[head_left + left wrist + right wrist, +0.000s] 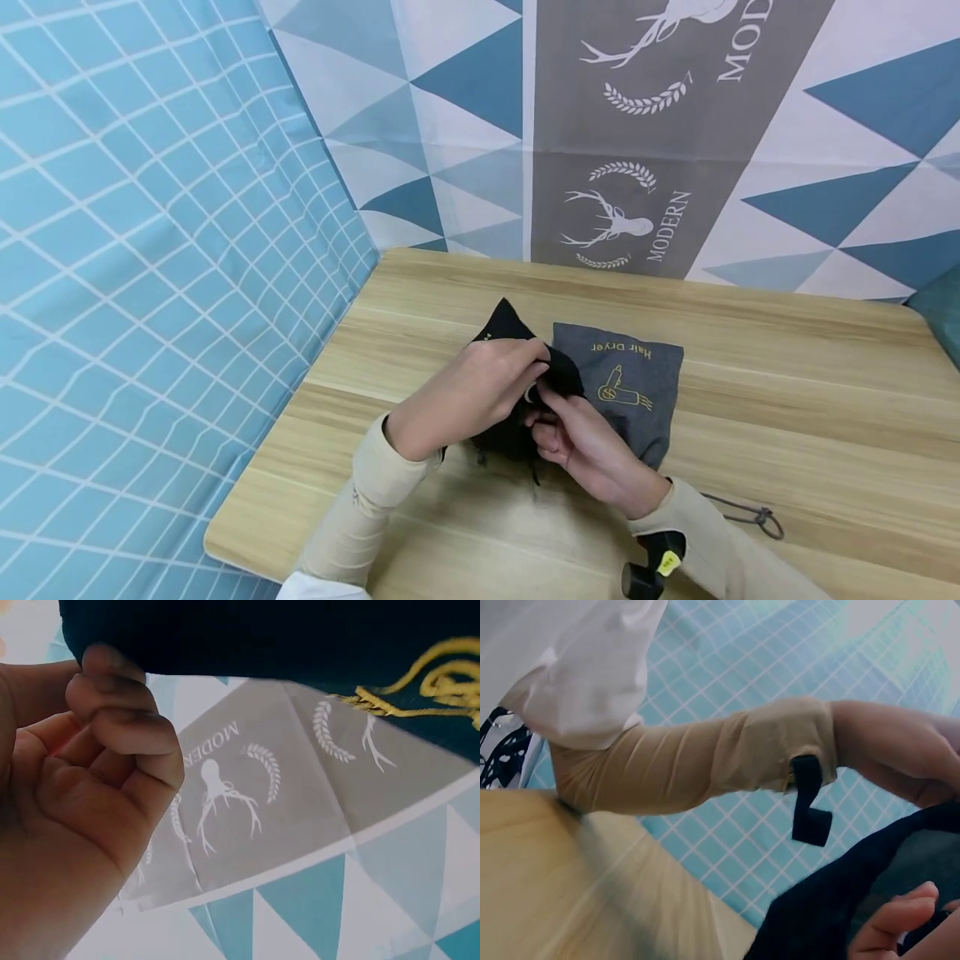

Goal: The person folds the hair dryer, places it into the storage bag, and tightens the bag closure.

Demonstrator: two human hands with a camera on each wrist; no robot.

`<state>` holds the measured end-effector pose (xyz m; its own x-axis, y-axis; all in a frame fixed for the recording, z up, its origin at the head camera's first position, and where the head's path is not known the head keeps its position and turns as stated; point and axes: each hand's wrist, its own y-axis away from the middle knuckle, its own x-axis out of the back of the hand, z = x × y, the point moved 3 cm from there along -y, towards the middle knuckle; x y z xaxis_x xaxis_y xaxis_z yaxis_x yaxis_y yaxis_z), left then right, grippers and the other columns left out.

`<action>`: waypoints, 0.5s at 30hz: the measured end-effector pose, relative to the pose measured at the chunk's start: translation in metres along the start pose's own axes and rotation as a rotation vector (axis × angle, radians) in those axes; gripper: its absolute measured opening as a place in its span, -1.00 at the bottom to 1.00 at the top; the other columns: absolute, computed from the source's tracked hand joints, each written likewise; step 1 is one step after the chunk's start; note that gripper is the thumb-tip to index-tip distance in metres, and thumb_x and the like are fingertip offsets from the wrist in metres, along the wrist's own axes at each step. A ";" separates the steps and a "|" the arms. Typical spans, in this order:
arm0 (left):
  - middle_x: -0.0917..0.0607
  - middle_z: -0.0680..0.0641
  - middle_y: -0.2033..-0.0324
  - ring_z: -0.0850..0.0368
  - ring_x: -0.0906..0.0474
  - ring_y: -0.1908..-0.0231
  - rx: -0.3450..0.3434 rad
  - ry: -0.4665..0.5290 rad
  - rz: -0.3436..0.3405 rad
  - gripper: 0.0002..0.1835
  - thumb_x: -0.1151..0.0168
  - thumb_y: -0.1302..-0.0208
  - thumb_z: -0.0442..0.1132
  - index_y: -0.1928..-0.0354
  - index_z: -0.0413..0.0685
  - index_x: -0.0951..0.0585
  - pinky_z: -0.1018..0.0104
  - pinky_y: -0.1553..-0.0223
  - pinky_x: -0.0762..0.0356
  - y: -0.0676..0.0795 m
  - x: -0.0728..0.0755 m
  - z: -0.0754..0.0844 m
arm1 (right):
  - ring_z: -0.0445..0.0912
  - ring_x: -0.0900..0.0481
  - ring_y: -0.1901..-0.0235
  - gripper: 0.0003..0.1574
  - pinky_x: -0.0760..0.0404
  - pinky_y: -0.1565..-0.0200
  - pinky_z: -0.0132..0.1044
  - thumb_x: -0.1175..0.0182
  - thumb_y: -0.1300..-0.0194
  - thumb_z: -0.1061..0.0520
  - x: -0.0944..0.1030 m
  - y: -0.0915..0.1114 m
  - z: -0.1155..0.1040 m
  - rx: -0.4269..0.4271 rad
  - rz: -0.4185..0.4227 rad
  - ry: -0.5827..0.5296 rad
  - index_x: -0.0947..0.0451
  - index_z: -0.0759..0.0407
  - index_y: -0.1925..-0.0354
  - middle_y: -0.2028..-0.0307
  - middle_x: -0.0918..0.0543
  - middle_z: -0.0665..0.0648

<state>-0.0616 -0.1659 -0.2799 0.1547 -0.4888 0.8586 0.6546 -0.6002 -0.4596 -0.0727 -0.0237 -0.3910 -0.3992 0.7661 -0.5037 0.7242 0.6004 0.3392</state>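
A black cloth bag (504, 321) with yellow embroidery (450, 682) is held up above the table between both hands. My left hand (487, 387) pinches its edge, fingers bent, as the left wrist view also shows. From the other side my right hand (588, 450) grips the bag with curled fingers and thumb. A small pale spot shows between the hands in the head view; its kind cannot be told. Dark cord ends (535, 475) hang below the bag. Close to the right hand lies a grey Hair Dryer bag (652, 367) with yellow stitching, partly covered by the hand and black bag.
A grey knotted cord (765, 521) lies on the wooden table (810, 433) beside the right forearm. Patterned cloth (637, 150) hangs behind the table, and blue checked cloth (150, 250) hangs at the left.
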 end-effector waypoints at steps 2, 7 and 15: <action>-0.39 0.13 0.57 0.29 -0.32 0.54 0.001 -0.012 0.001 -0.93 -0.11 -0.47 -0.32 0.24 -0.08 -0.52 0.47 0.43 -0.36 0.000 -0.001 -0.003 | -0.22 -0.15 0.69 -0.48 -0.16 0.60 -0.44 0.02 -0.53 -0.24 -0.001 -0.001 0.004 -0.035 -0.017 0.037 -0.29 0.17 0.33 0.54 -0.31 -0.02; -0.43 0.12 0.55 0.29 -0.34 0.56 0.032 -0.009 -0.030 -0.90 -0.09 -0.48 -0.33 0.24 -0.10 -0.55 0.48 0.47 -0.38 0.000 0.000 -0.007 | -0.20 -0.14 0.69 -0.38 -0.20 0.65 -0.40 0.02 -0.47 -0.35 -0.001 0.001 0.009 -0.112 -0.122 0.179 -0.16 0.11 0.42 0.57 -0.20 -0.03; -0.51 0.13 0.51 0.32 -0.40 0.53 0.076 -0.041 -0.012 -0.91 -0.11 -0.46 -0.35 0.24 -0.09 -0.57 0.51 0.38 -0.48 0.003 0.010 -0.013 | -0.19 -0.30 0.87 -0.28 -0.36 0.77 -0.33 0.12 -0.59 -0.17 -0.001 0.016 0.005 0.161 -0.223 0.841 -0.43 0.21 0.63 0.80 -0.41 -0.02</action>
<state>-0.0678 -0.1809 -0.2751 0.1758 -0.4547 0.8731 0.7109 -0.5549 -0.4321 -0.0580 -0.0158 -0.3886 -0.7761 0.5881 0.2277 0.6252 0.7649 0.1553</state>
